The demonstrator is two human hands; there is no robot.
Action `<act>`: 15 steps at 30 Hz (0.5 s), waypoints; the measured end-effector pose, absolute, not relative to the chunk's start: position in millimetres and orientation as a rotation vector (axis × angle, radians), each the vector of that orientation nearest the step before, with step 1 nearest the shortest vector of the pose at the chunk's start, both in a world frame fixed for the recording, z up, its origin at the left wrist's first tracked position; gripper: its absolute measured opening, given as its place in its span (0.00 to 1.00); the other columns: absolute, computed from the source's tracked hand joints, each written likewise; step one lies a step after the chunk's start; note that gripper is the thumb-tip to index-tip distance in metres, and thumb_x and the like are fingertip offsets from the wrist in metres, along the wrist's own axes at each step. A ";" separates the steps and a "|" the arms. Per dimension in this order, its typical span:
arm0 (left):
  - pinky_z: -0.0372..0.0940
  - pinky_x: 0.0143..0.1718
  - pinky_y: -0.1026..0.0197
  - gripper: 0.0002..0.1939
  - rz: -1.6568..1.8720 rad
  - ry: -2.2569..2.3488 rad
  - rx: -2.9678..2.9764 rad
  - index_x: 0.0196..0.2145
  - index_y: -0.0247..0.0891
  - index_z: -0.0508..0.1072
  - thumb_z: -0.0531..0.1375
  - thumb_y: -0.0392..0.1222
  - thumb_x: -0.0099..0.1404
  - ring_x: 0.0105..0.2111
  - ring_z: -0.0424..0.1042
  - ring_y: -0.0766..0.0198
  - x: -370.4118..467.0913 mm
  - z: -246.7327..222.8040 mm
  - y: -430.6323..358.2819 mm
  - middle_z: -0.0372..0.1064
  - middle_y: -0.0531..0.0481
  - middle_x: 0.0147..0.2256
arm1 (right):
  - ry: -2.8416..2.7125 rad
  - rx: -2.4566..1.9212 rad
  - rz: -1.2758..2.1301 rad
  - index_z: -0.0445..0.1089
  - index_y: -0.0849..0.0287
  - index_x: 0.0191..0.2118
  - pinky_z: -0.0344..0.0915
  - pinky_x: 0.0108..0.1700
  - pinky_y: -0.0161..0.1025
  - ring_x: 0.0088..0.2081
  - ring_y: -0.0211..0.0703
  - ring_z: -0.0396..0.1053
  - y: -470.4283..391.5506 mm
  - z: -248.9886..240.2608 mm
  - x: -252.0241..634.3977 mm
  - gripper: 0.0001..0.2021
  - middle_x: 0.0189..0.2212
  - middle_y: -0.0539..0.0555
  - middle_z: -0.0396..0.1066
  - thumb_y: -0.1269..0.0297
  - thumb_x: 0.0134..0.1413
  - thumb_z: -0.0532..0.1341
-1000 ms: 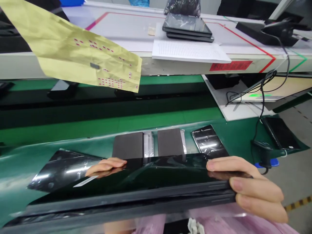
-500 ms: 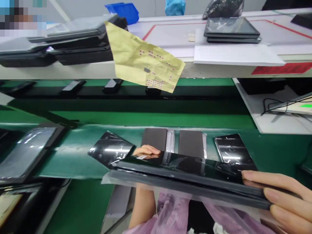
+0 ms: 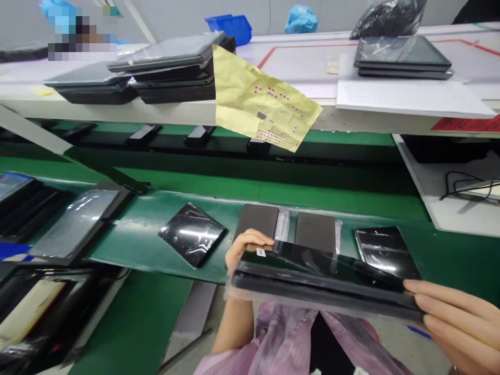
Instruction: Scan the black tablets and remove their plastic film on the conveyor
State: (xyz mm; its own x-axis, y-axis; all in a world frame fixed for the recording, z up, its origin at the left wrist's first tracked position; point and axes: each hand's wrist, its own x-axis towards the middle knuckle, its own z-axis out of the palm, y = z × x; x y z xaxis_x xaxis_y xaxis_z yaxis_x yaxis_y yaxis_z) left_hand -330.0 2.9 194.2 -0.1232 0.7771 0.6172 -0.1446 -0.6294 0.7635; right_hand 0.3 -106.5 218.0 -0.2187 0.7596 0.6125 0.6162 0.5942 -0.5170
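Observation:
I hold a stack of black flat tablets [image 3: 320,284] level in front of me, above my pink-sleeved lap. My left hand [image 3: 244,249] grips the stack's left end, fingers curled over its glossy top. My right hand [image 3: 461,323] grips the right end, fingers along the edge. Just beyond the stack, on the green belt [image 3: 136,224], lie two dark grey pads [image 3: 289,226] side by side, flanked by a glossy black panel [image 3: 193,233] on the left and another glossy panel [image 3: 386,251] on the right.
A yellow paper sheet [image 3: 261,99] with red marks hangs from the white upper shelf [image 3: 297,67]. That shelf carries stacked tablets [image 3: 164,67] at left, more tablets [image 3: 402,56] at right, and a white sheet. More screens [image 3: 78,224] lie at left. Cables sit far right.
The view has swung left, revealing more tablets and screens at left. The held stack now appears further right and lower in view; both hands keep their grip.

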 end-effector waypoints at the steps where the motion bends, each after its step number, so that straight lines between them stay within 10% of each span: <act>1: 0.69 0.30 0.68 0.05 1.821 0.781 1.624 0.35 0.39 0.75 0.59 0.40 0.66 0.31 0.73 0.69 -328.3 200.4 1.7 0.76 0.53 0.31 | -2.046 -1.055 0.150 0.75 0.40 0.47 0.76 0.52 0.55 0.52 0.58 0.72 -101.0 223.8 -2.3 0.26 0.44 0.52 0.76 0.75 0.43 0.70; 5: 0.66 0.33 0.64 0.06 1.656 0.978 2.350 0.34 0.38 0.71 0.56 0.31 0.64 0.32 0.75 0.68 -313.5 233.4 -7.5 0.76 0.54 0.31 | -2.084 -0.889 0.073 0.67 0.52 0.55 0.69 0.60 0.57 0.59 0.56 0.65 -75.7 241.0 -47.2 0.29 0.57 0.57 0.68 0.69 0.46 0.71; 9: 0.66 0.44 0.60 0.12 1.644 0.923 2.787 0.41 0.40 0.73 0.58 0.29 0.60 0.39 0.74 0.65 -303.0 242.1 -12.4 0.77 0.52 0.37 | -1.656 -0.743 0.211 0.66 0.61 0.53 0.78 0.43 0.49 0.46 0.49 0.75 -55.3 234.9 -90.3 0.18 0.42 0.58 0.76 0.75 0.57 0.60; 12: 0.64 0.58 0.51 0.24 2.150 0.990 2.278 0.52 0.52 0.69 0.65 0.38 0.59 0.47 0.72 0.62 -298.6 215.0 -1.6 0.73 0.55 0.50 | -1.396 -0.663 0.222 0.68 0.60 0.51 0.76 0.37 0.44 0.41 0.45 0.75 -49.1 229.4 -92.9 0.18 0.39 0.53 0.76 0.79 0.55 0.60; 15: 0.72 0.47 0.56 0.18 2.038 1.011 1.862 0.53 0.46 0.69 0.61 0.42 0.65 0.41 0.75 0.63 -288.1 182.5 10.3 0.74 0.50 0.47 | -1.294 -0.622 0.298 0.68 0.61 0.50 0.74 0.35 0.41 0.40 0.42 0.75 -49.4 231.3 -85.1 0.18 0.38 0.51 0.76 0.81 0.54 0.60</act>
State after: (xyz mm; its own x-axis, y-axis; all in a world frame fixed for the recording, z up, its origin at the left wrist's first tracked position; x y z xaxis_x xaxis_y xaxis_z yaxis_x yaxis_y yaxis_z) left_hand -288.1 10.3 182.5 -0.1858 0.5702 0.8002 0.2921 -0.7455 0.5990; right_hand -85.1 -49.4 231.3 0.2657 0.5371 0.8006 0.1333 0.8020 -0.5823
